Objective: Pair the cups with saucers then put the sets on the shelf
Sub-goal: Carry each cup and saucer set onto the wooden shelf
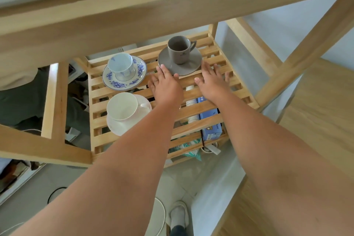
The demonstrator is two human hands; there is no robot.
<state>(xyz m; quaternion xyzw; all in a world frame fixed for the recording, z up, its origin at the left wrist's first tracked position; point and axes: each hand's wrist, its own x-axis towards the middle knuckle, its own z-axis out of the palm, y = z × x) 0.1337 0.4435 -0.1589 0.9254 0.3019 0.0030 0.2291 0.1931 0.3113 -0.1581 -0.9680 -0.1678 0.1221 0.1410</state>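
Three cup-and-saucer sets stand on a slatted wooden shelf [239,90]. A grey cup [179,49] sits upright on a grey saucer [168,61] at the back right. At the back left is a blue-flowered cup [120,65] on its matching saucer [139,74]. A white cup [122,108] rests on a white saucer [115,128] at the front left. My left hand [166,84] lies flat with fingers apart, its fingertips at the grey saucer's near rim. My right hand [212,80] is spread flat beside the saucer's right edge, holding nothing.
A wooden tabletop beam [172,5] crosses above the shelf, with table legs [55,99] at left and right. Under the slats lie a blue box [212,132], stacked paper cups [192,110] and packets. My shoe [179,214] is on the tiled floor below.
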